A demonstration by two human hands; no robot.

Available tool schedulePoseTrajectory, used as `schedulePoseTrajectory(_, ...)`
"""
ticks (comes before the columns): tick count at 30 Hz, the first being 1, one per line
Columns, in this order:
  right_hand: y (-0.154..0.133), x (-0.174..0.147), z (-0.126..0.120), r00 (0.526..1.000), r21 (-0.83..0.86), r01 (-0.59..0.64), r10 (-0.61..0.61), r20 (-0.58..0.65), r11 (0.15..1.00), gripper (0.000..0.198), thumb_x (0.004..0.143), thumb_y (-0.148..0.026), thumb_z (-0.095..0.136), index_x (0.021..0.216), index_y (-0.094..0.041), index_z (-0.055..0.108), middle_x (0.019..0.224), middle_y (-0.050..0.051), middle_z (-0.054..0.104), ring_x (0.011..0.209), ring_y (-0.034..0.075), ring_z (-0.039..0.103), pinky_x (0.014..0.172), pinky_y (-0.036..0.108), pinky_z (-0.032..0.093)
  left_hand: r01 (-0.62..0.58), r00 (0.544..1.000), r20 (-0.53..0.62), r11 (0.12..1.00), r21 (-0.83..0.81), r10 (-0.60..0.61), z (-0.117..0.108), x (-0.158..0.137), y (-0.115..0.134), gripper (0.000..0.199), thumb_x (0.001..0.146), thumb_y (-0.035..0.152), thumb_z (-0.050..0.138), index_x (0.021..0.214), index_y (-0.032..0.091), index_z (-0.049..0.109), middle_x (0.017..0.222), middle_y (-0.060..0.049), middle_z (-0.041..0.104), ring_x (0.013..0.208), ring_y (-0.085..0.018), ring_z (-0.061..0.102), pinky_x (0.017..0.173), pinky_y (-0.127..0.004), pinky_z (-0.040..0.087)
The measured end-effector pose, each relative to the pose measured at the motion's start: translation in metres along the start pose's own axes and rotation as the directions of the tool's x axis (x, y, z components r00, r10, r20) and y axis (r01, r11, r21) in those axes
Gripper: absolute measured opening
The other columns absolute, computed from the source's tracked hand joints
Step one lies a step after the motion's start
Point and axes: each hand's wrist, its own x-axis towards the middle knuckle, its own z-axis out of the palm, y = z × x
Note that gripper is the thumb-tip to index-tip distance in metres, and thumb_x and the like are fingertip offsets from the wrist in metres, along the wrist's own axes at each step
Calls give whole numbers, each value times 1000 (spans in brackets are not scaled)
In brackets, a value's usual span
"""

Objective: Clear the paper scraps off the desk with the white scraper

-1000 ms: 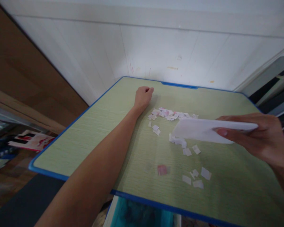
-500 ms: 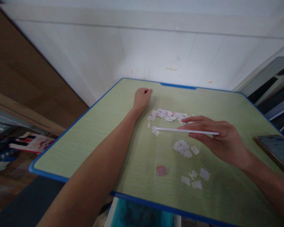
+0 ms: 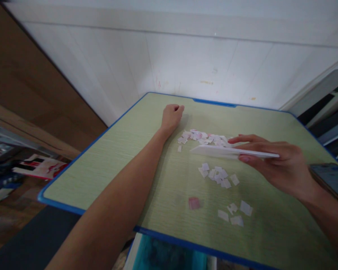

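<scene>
My right hand [image 3: 273, 161] pinches a thin, flat white strip [image 3: 219, 150] with a tapered end, possibly a plastic blade, tilted over the table. Beyond it lies a long heap of small paper pieces [image 3: 197, 134], partly hidden by the strip and fingers. Below it sits a smaller cluster of white pieces [image 3: 217, 174]. Nearer the front edge are several loose scraps [image 3: 237, 221] and a pink square [image 3: 193, 203]. Curled into a loose fist, my left hand [image 3: 171, 117] rests on the table just beyond the heap's left end; nothing shows in it.
The pale green table [image 3: 107, 161] has a blue rim and stands against a white wall [image 3: 180, 56]. A phone [image 3: 331, 178] lies at the right edge. Below the front edge is a turquoise bin [image 3: 169, 253]. A brown wooden panel [image 3: 30, 63] stands left.
My right hand has drawn the white strip rightward and turned it so its flat face shows. The pieces at its tip now lie by the middle cluster. My left hand stays put.
</scene>
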Motion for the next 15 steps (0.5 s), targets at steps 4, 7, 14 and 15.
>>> schedulePoseTrajectory(4, 0, 12, 15, 998, -39, 65, -63, 28, 997, 18, 89, -18, 71, 100, -29, 80, 106, 2, 83, 104, 21, 75, 92, 36, 60, -8, 1000, 5, 1000, 0, 8, 0, 0, 0, 40, 84, 29, 51, 49, 22, 32, 52, 3, 28, 58, -11, 30, 59, -31, 20)
schedulePoseTrajectory(7, -1, 24, 24, 993, -70, 99, -94, 66, 993, 18, 89, -18, 70, 100, -27, 80, 105, 4, 83, 104, 22, 75, 92, 37, 60, -12, 1000, 16, 1000, -7, 12, -1, 0, -1, 40, 84, 29, 50, 49, 22, 32, 52, 3, 27, 58, -11, 30, 59, -31, 19)
schedulePoseTrajectory(14, -1, 18, -8, 990, 7, 8, -9, 144, 1000, 12, 83, -24, 76, 90, -32, 83, 96, 0, 84, 92, 22, 78, 85, 36, 62, -12, 1000, 12, 1000, -20, 12, -1, 0, -2, 40, 84, 30, 50, 49, 22, 33, 53, 3, 28, 59, -11, 30, 60, -31, 19)
schedulePoseTrajectory(15, -1, 12, -19, 988, 11, -20, 18, 150, 1000, 11, 81, -23, 78, 86, -31, 83, 92, 0, 84, 88, 22, 78, 83, 34, 62, -11, 1000, 10, 1000, -20, 11, -1, 0, -1, 40, 84, 30, 51, 49, 22, 33, 53, 3, 28, 59, -11, 31, 60, -31, 19)
